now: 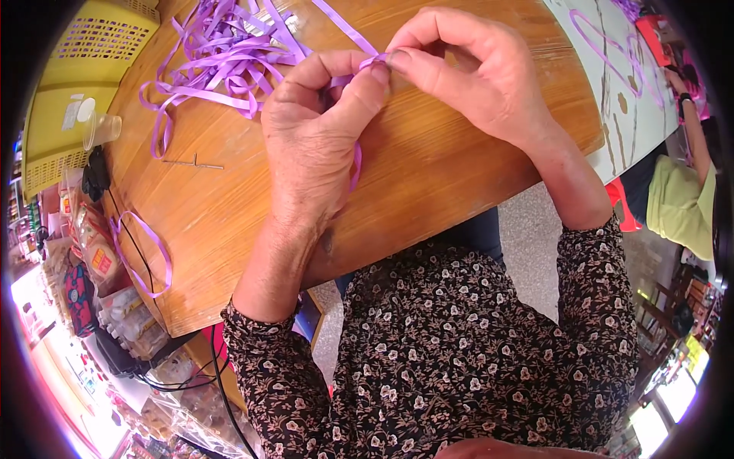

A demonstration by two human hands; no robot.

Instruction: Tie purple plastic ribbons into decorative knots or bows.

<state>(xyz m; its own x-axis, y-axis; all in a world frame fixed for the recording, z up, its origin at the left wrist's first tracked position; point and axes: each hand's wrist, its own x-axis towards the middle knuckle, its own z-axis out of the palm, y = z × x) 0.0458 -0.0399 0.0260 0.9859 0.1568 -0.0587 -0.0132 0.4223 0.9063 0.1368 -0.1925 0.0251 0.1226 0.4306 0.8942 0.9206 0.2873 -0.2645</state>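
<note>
A narrow purple ribbon (373, 60) is pinched between my two hands over the wooden table. My left hand (317, 115) is closed, its thumb and index finger pressing the ribbon. One strand runs up and away from the pinch, and another length (356, 164) hangs below the left palm. From the right, my right hand (478, 73) meets it with thumb and index fingertips closed on the same spot. Whether a knot or loop sits under the fingertips I cannot tell. A tangled pile of purple ribbon (222, 65) lies beyond my left hand.
A thin metal rod tool (193, 164) and a ribbon loop (164, 260) lie on the wooden table (428, 183). Left stand a yellow basket (57, 107), a clear cup (107, 128) and packaged goods (99, 252). A white marbled table (623, 107) adjoins right, where another person's arm (694, 126) reaches in.
</note>
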